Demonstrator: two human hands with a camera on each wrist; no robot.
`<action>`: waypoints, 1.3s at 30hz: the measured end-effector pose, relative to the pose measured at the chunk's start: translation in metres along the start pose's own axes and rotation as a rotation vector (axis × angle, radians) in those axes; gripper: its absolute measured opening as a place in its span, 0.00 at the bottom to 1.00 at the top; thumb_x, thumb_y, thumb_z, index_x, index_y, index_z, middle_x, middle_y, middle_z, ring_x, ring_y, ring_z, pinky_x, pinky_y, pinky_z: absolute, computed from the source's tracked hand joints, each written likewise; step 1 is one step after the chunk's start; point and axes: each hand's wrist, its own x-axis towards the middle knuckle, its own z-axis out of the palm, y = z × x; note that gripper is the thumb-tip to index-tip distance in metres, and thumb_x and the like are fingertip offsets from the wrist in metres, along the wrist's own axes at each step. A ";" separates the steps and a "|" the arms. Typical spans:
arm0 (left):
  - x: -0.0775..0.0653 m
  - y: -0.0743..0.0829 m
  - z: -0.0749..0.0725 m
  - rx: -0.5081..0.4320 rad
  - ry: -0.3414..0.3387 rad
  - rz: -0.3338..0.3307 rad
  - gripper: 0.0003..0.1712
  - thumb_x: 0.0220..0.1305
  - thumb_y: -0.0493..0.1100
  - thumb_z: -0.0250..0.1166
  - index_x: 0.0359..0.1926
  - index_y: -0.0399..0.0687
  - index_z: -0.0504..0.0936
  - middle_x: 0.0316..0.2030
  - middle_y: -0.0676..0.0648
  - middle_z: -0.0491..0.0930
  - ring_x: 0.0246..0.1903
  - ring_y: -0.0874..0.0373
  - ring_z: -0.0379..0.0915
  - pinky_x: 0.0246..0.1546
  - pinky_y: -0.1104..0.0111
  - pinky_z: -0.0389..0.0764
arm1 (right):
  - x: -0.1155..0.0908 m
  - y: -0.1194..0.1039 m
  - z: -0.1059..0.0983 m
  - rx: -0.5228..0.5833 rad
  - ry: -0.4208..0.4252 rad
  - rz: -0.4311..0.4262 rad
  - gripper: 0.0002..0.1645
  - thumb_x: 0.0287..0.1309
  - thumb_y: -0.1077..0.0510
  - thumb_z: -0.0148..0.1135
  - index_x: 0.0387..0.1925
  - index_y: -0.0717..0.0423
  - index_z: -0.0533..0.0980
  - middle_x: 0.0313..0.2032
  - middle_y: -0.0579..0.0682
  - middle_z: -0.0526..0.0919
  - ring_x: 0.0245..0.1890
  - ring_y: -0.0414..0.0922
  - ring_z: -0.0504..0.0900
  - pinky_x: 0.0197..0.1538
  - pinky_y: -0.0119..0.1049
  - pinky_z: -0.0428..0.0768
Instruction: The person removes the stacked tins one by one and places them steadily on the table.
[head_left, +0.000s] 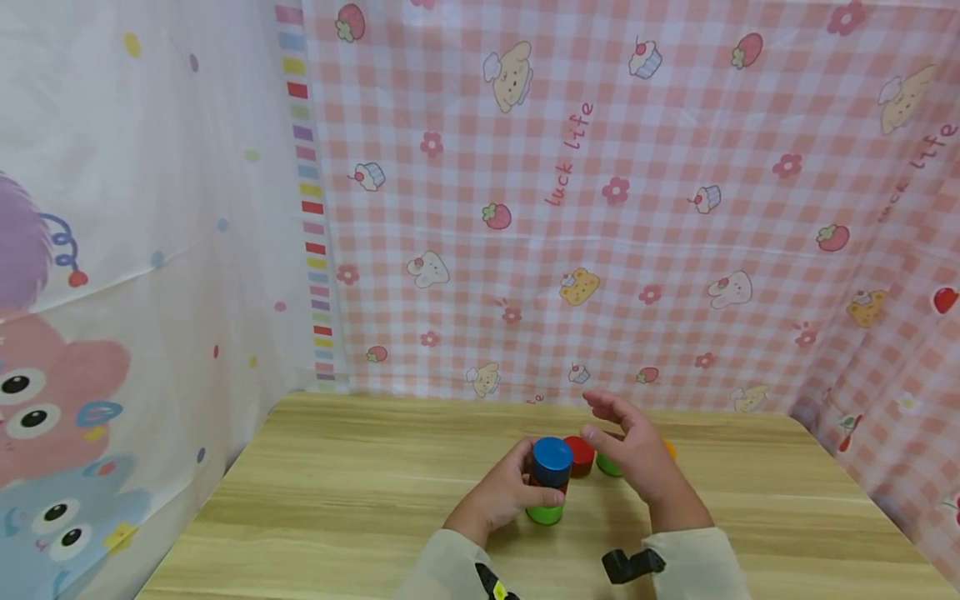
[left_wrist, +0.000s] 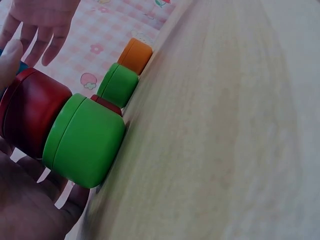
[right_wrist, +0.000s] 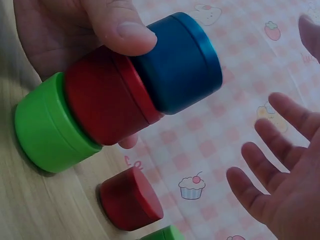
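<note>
A shiny blue round pot [head_left: 552,457] tops a shiny red round pot [right_wrist: 107,97]. The left hand [head_left: 506,492] hugs the red with bent fingers; the right hand [head_left: 636,452] spreads its fingers nearby.

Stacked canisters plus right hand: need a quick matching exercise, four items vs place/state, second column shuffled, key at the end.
Items:
1. blue canister
2. stacked red canister
3. stacked green canister
4. right hand

Place or state:
A. lowest of the three stacked
B. holding nothing
C. highest of the three stacked
D. middle of the three stacked

Pairs: 1-C, 2-D, 3-A, 4-B
</note>
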 end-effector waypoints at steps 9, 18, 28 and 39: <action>-0.001 0.000 0.000 0.037 -0.014 -0.016 0.39 0.61 0.38 0.79 0.69 0.63 0.73 0.63 0.50 0.78 0.63 0.47 0.73 0.72 0.38 0.63 | 0.000 0.007 0.004 0.024 -0.142 -0.024 0.34 0.66 0.54 0.73 0.70 0.56 0.74 0.71 0.60 0.74 0.70 0.62 0.69 0.69 0.64 0.71; -0.003 0.002 0.000 0.043 -0.012 -0.028 0.37 0.61 0.38 0.78 0.68 0.61 0.74 0.62 0.51 0.79 0.59 0.50 0.74 0.70 0.41 0.67 | 0.001 0.005 0.010 0.007 -0.277 0.058 0.39 0.61 0.51 0.78 0.70 0.55 0.73 0.65 0.61 0.76 0.62 0.59 0.76 0.59 0.48 0.83; -0.001 0.001 0.000 0.029 -0.025 -0.035 0.34 0.62 0.39 0.78 0.66 0.57 0.74 0.61 0.50 0.78 0.59 0.50 0.73 0.69 0.45 0.70 | 0.003 0.011 0.016 -0.016 -0.346 0.084 0.41 0.61 0.52 0.78 0.71 0.61 0.72 0.64 0.62 0.77 0.60 0.57 0.80 0.62 0.52 0.82; -0.001 0.000 -0.001 0.012 -0.044 -0.019 0.31 0.63 0.38 0.77 0.64 0.55 0.74 0.60 0.49 0.79 0.59 0.51 0.74 0.70 0.45 0.69 | 0.003 0.010 0.017 -0.067 -0.334 0.077 0.37 0.62 0.49 0.77 0.68 0.58 0.75 0.62 0.60 0.80 0.57 0.56 0.82 0.60 0.53 0.83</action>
